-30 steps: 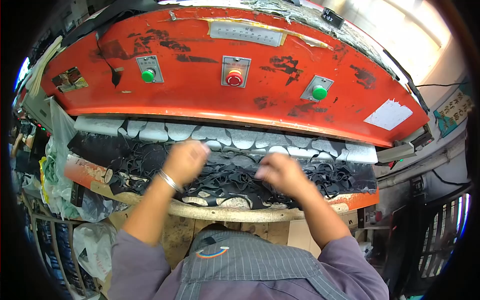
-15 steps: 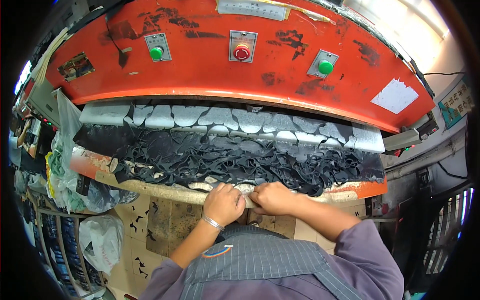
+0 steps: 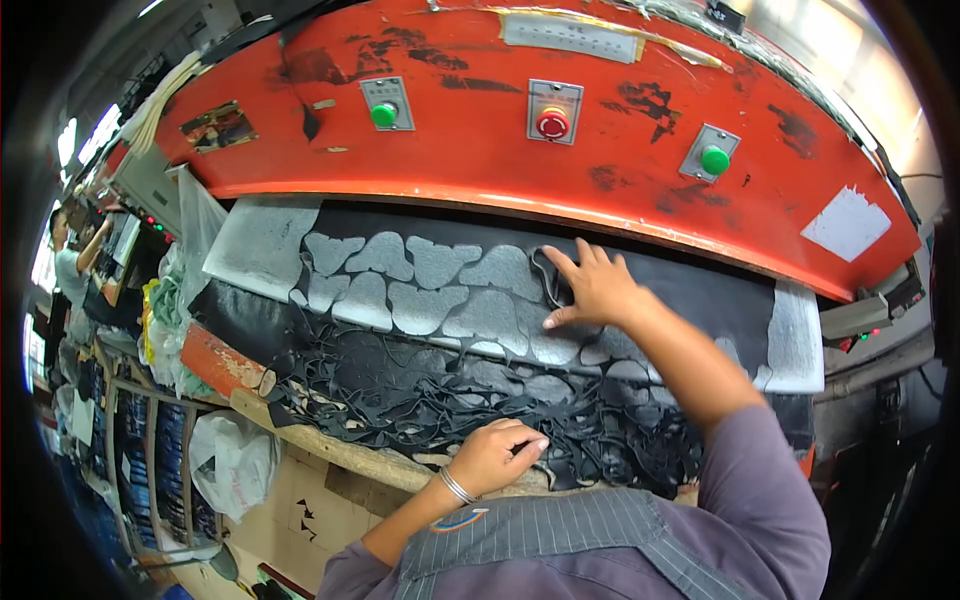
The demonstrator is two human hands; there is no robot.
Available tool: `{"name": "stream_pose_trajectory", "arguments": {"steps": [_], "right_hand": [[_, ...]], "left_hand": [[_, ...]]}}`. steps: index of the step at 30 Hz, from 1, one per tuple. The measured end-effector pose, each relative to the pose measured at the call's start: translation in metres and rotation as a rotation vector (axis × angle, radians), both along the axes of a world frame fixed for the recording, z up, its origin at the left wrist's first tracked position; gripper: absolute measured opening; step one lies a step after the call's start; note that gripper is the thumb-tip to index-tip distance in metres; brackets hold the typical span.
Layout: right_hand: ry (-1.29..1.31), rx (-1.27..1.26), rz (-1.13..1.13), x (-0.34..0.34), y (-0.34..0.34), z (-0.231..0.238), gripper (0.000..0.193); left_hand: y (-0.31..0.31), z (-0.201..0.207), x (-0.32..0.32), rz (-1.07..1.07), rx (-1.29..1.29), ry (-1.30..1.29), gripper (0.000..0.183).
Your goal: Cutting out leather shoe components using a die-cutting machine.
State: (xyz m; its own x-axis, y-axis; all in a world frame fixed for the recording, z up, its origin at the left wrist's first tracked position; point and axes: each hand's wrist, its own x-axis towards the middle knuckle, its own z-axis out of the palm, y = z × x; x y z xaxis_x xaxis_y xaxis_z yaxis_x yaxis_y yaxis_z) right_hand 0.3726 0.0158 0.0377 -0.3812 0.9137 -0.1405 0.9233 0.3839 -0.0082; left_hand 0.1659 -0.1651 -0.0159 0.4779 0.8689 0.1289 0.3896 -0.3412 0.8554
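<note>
While the right hand [image 3: 596, 288] spans the cutter [image 3: 546, 282], fingers wide, uneven pressure could skew it on the sheet [image 3: 715, 285]; the left hand [image 3: 494, 457] curls, any contents hidden

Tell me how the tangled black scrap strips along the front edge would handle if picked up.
The tangled black scrap strips would probably be floppy, since they curl and fold over one another. They look thin, so likely light for their bulk. Their loops interlace, so lifting one may drag others along.
</note>
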Motion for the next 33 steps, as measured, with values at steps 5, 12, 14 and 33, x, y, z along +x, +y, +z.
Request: {"name": "stream_pose_trajectory", "arguments": {"steps": [5, 12, 14, 33], "right_hand": [[0.351, 0.329, -0.079, 0.020, -0.017, -0.035, 0.087], [0.992, 0.158, 0.373, -0.003, -0.123, -0.012, 0.075], [0.941, 0.075, 0.470, -0.013, -0.154, -0.006, 0.077], [0.822, 0.094, 0.627, -0.030, -0.223, -0.020, 0.021]], "left_hand": [[0.007, -0.002, 0.024, 0.223, -0.285, -0.301, 0.019], [0.010, -0.009, 0.038, 0.478, -0.326, -1.088, 0.044], [-0.001, -0.007, 0.032, 0.398, -0.582, -1.142, 0.034], [-0.090, -0.029, 0.063, 1.018, -0.084, -1.042, 0.039]]}}
